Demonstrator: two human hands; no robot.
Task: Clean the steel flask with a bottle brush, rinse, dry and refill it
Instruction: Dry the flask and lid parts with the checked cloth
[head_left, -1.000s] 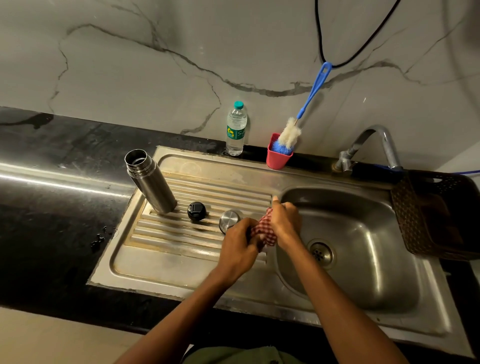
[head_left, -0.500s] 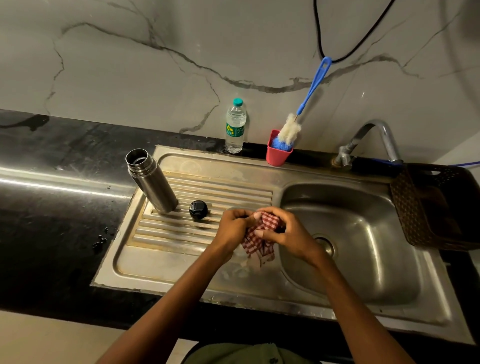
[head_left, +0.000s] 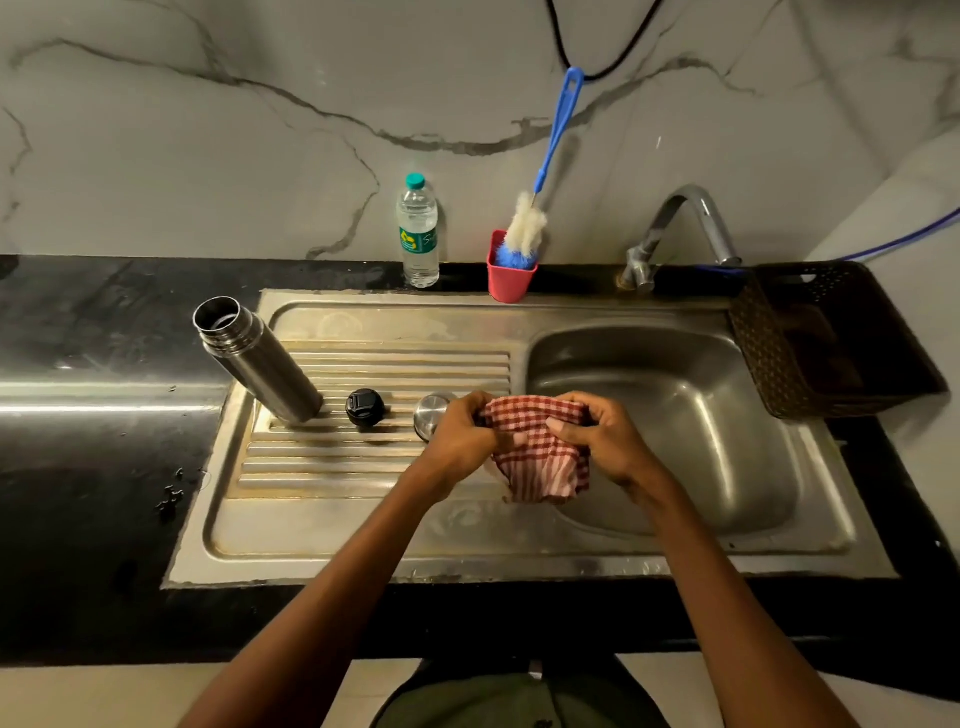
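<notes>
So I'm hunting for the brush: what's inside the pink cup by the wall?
The bottle brush stands head-down in the pink cup, its blue handle leaning on the wall. The cup's wall hides the brush tip and anything else at the bottom.

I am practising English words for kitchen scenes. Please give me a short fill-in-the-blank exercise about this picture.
1. Both hands, the left hand and the right hand, hold a checked ____.
2. The bottle brush stands in a ____ cup.
3. The steel flask stands on the ____ without its cap.
4. The plastic water bottle has a ____ cap.

Missing words: cloth; red; drainboard; green
</notes>
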